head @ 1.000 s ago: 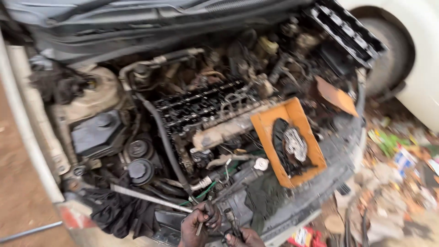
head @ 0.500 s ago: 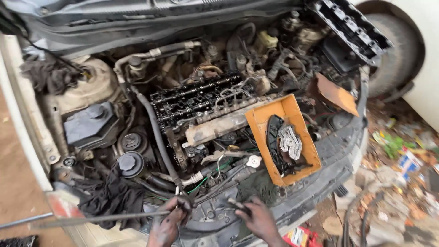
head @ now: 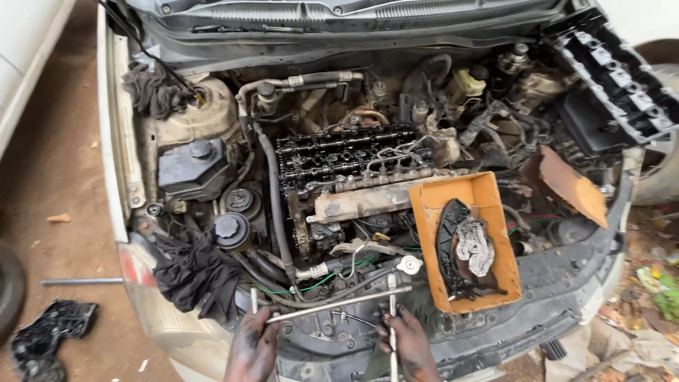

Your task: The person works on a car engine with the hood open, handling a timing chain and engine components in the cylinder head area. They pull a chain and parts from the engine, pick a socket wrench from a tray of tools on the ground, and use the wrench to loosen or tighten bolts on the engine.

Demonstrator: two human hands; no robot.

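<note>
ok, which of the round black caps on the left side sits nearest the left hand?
The lower cap, beside the black rag; the other two sit farther up.

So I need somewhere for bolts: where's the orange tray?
The orange tray sits right of centre, beside the exposed engine head, above the right hand.

Your left hand (head: 251,346): wrist and forearm cut off by the near edge.
Your right hand (head: 410,348): wrist cut off there too.
Upright metal rod (head: 392,322): lower end runs out of view at the near edge.
Tyre (head: 10,288): mostly beyond the left edge.
Orange tray (head: 465,240): grimy contents too unclear to name.
Black rag (head: 191,272): hides the parts beneath.
</note>
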